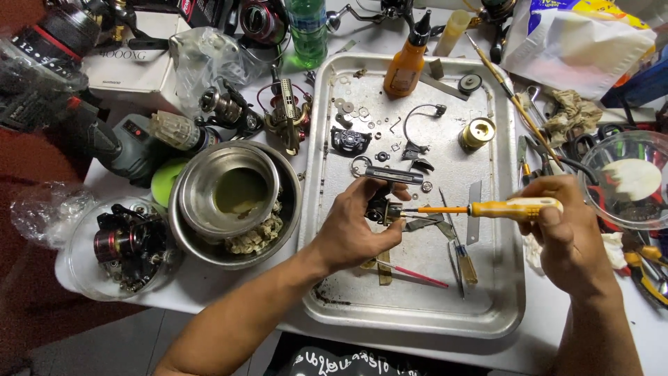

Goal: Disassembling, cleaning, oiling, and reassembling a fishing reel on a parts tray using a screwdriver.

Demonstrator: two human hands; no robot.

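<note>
On the metal tray (487, 306), the near part lies mostly bare, crossed only by a pink-tipped stick (417, 275) and a few thin tools. Toward its far edge small washers, a brass spool (477, 132) and an orange bottle (405, 66) crowd the way. Left of the tray, stacked steel bowls (236, 202) block passage; right, a clear bowl (630, 181).

A white table (209, 282) carries a metal tray (501, 306) in the middle, 2 nested steel bowls (289, 209) to its left, a clear bowl (76, 268) holding a reel at the near left corner, a green bottle (307, 31), a white box (142, 66) and another clear bowl (630, 177) at the right.
</note>
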